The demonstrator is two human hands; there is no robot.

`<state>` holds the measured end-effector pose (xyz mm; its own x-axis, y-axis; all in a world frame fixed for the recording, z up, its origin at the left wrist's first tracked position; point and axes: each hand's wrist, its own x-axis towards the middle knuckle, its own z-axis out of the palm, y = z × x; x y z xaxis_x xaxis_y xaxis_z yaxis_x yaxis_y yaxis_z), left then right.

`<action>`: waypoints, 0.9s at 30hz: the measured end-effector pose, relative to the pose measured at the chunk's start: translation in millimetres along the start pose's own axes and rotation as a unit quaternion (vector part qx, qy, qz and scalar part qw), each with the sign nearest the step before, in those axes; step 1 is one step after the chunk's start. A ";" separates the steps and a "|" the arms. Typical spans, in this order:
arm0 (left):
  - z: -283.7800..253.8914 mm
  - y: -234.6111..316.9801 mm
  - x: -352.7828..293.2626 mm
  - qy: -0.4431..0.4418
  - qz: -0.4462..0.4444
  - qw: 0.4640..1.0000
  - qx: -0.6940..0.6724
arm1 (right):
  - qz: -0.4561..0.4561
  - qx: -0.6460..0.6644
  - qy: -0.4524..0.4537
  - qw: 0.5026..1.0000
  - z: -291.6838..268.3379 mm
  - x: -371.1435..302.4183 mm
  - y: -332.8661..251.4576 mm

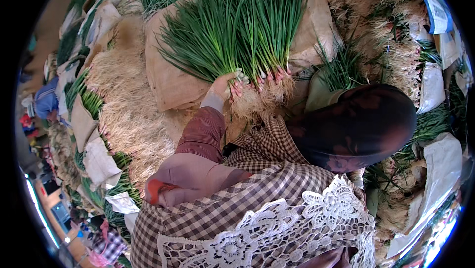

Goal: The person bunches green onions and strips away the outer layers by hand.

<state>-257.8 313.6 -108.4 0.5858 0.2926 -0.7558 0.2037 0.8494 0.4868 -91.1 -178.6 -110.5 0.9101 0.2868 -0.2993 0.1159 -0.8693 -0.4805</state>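
Observation:
My left hand [221, 87] is closed round a bunch of spring onions [205, 40], just above their pinkish-white bulbs and stringy roots. The long green leaves fan away from me over a tan sack-like bundle [173, 87]. Right beside it, more spring onions [277, 21] lie on the same bundle, their roots [279, 87] pointing toward me. A maroon striped sleeve with a pale cuff covers my left arm. My right hand does not show; my raised knee and checked garment with white lace block that side.
Piles of spring onions with pale roots [131, 85] line the left; others [346, 1] stand at the right. White sacking [435, 169] lies along the right edge. My knee [361, 124] juts up at the right of the bundle. People [45, 100] are at the far left.

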 end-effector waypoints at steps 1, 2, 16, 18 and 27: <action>7.1 3.4 -2.1 -0.012 0.014 1.000 -0.004 | 0.000 -0.004 0.002 1.000 -1.5 0.1 1.1; 11.0 3.9 0.3 -0.017 0.021 0.999 -0.036 | 0.001 -0.007 0.003 1.000 -4.6 -3.7 3.0; -7.8 9.7 -3.6 0.404 0.244 0.829 0.299 | 0.010 -0.063 0.007 0.998 -16.8 -10.3 17.5; -3.2 17.5 -3.4 0.364 0.420 0.649 0.520 | 0.013 -0.071 0.011 0.997 -15.8 -9.9 17.3; 97.6 68.1 40.5 -0.028 0.231 0.176 0.956 | 0.036 -0.114 0.002 0.993 -25.3 -13.4 17.1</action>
<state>-143.6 340.5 -63.1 0.8828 0.0855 -0.4619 -0.0164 -0.9771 -0.2123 -91.3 -207.6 -93.8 0.9208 0.2197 -0.3221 0.1377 -0.9562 -0.2585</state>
